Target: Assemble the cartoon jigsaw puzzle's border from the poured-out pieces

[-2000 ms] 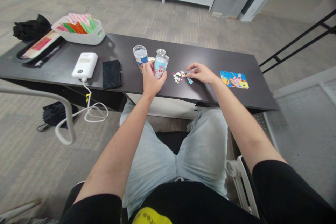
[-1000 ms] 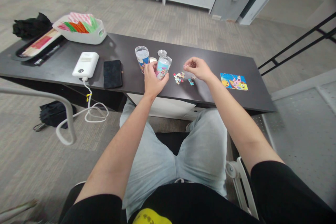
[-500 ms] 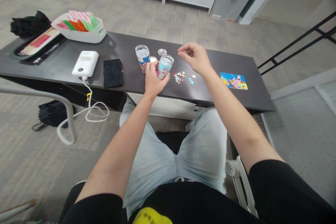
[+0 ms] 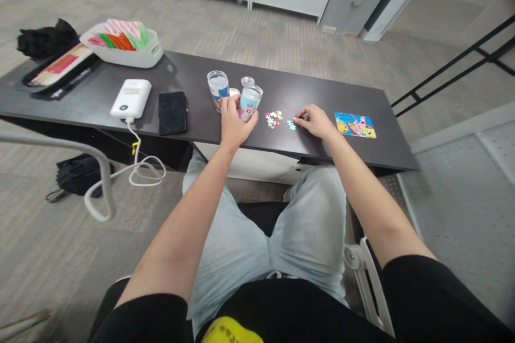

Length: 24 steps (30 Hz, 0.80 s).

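My left hand [image 4: 235, 126] is wrapped around a clear cup with a light-blue and pink cartoon print [image 4: 250, 103], standing on the dark table. Just left of it stands a second clear cup with a dark-blue print [image 4: 218, 90]. A round clear lid [image 4: 247, 81] lies behind them, and a small white round thing [image 4: 234, 92] shows partly between the cups. My right hand [image 4: 316, 121] rests low over the table, its fingertips closed on a small jigsaw puzzle piece [image 4: 295, 119], mostly hidden. Beside those fingertips lie a few bluish puzzle pieces [image 4: 291, 125]; farther left is a pile of mixed pieces [image 4: 273, 118].
A colourful cartoon picture card [image 4: 355, 125] lies at the right on the table [image 4: 362, 99]. To the left are a black phone [image 4: 173, 112], a white power bank [image 4: 131, 98] with a cable, a white basket [image 4: 132, 56] of coloured items, and a black tray [image 4: 60, 69].
My right hand has come down from above the table to the puzzle pieces, its fingertips now at the loose one. My left hand stays around the light-blue cup.
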Available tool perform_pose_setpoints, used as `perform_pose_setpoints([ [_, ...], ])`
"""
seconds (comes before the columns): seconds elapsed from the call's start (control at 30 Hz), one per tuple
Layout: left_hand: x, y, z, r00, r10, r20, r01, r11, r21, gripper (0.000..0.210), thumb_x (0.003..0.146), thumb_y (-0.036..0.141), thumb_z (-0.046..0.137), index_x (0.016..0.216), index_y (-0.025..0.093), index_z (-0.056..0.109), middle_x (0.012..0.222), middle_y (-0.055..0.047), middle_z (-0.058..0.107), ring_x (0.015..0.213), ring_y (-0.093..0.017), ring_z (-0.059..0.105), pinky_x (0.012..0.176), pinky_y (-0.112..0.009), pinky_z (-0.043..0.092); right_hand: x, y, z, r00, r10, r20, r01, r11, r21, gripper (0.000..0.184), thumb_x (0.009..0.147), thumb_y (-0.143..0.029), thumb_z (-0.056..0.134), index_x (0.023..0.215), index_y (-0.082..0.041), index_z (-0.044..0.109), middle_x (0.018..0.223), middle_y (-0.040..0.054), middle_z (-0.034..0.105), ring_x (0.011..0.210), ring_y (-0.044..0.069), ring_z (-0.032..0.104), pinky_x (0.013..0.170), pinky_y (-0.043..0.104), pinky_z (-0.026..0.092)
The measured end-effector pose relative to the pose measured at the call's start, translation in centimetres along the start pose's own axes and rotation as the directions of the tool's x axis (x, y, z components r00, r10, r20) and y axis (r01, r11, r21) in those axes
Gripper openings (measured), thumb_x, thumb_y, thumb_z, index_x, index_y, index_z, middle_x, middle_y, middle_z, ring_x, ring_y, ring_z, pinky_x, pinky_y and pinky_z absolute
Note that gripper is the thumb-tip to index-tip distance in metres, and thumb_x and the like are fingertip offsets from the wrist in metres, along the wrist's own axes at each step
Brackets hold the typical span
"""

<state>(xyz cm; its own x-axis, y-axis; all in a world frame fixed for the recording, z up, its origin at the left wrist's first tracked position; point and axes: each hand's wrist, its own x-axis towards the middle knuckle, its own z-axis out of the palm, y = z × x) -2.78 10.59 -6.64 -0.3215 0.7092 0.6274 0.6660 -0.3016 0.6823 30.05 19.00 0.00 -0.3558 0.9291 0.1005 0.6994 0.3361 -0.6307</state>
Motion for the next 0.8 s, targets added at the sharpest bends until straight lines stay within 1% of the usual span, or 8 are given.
perform_pose_setpoints([
  [0.13,0.0,0.0,0.0,1.000,-0.005,0.000,0.005,1.000,0.009,0.071,0.090,0.022,0.101,0.150,0.026,0.063,0.147,-0.017,0.070,0.143,-0.041,0.072,0.142,-0.066,0.056,0.1,-0.1,-0.4,0.995,0.056,0.078,-0.066,0.989,0.136,0.023,0.093,-0.022,0.098,0.099,-0.028,0.076,0.104,0.0050,0.087,0.091,0.027,0.077,0.102,0.047,0.066],
  [0.23,0.1,-0.1,0.0,1.000,-0.007,0.007,0.007,1.000,0.011,0.070,0.092,0.024,0.100,0.150,0.026,0.061,0.148,-0.018,0.070,0.145,-0.042,0.071,0.143,-0.068,0.055,0.3,0.0,-0.4,0.991,0.038,0.131,-0.080,0.940,0.333,0.028,0.089,-0.026,0.098,0.105,-0.029,0.075,0.096,0.0011,0.084,0.089,0.025,0.077,0.099,0.045,0.065],
  [0.3,0.0,-0.2,0.0,1.000,-0.008,0.008,0.008,1.000,0.011,0.068,0.093,0.026,0.101,0.149,0.027,0.062,0.148,-0.017,0.070,0.146,-0.042,0.071,0.144,-0.069,0.055,0.5,0.0,-0.4,0.981,0.012,0.195,-0.089,0.914,0.396,0.033,0.086,-0.030,0.100,0.111,-0.028,0.078,0.095,0.0004,0.084,0.088,0.025,0.078,0.097,0.044,0.065],
  [0.4,0.0,-0.2,0.0,1.000,-0.003,-0.006,0.003,1.000,0.010,0.068,0.092,0.025,0.104,0.147,0.027,0.064,0.146,-0.017,0.071,0.144,-0.041,0.071,0.142,-0.068,0.057,1.1,-0.2,-0.6,0.959,-0.030,0.281,-0.052,0.959,0.280,0.035,0.086,-0.035,0.103,0.114,-0.026,0.085,0.096,0.0020,0.086,0.085,0.025,0.076,0.092,0.043,0.063],
  [0.53,0.0,0.1,0.0,1.000,0.005,-0.006,-0.005,0.999,0.034,0.070,0.091,0.020,0.101,0.149,0.026,0.062,0.146,-0.016,0.071,0.143,-0.041,0.072,0.141,-0.066,0.058,1.8,-0.9,-1.3,0.946,-0.063,0.319,0.036,0.995,0.090,0.023,0.088,-0.035,0.105,0.104,-0.026,0.091,0.104,0.0052,0.091,0.083,0.024,0.073,0.087,0.042,0.062],
  [0.6,-0.1,0.3,-0.1,1.000,0.010,0.007,-0.011,0.998,0.055,0.069,0.093,0.019,0.099,0.150,0.025,0.061,0.147,-0.017,0.072,0.146,-0.041,0.072,0.142,-0.065,0.057,2.0,-1.2,-1.5,0.934,-0.066,0.350,0.044,0.997,0.068,0.021,0.089,-0.034,0.106,0.099,-0.026,0.089,0.105,0.0065,0.094,0.086,0.025,0.076,0.087,0.041,0.062],
  [0.67,-0.1,0.4,-0.1,1.000,0.012,0.014,-0.013,0.997,0.075,0.069,0.094,0.018,0.097,0.151,0.025,0.060,0.149,-0.017,0.072,0.147,-0.041,0.073,0.143,-0.064,0.056,2.1,-1.3,-1.5,0.926,-0.050,0.375,0.026,0.997,0.069,0.022,0.089,-0.031,0.106,0.097,-0.027,0.086,0.099,0.0062,0.092,0.084,0.026,0.076,0.083,0.040,0.060],
  [0.8,-0.1,0.3,-0.1,1.000,0.024,0.011,-0.025,0.995,0.092,0.072,0.093,0.017,0.096,0.153,0.025,0.058,0.151,-0.019,0.073,0.148,-0.041,0.073,0.142,-0.062,0.057,2.0,-1.2,-1.2,0.925,-0.023,0.378,-0.038,0.987,0.154,0.033,0.085,-0.025,0.109,0.094,-0.029,0.078,0.090,0.0028,0.087,0.084,0.025,0.075,0.079,0.039,0.058],
])
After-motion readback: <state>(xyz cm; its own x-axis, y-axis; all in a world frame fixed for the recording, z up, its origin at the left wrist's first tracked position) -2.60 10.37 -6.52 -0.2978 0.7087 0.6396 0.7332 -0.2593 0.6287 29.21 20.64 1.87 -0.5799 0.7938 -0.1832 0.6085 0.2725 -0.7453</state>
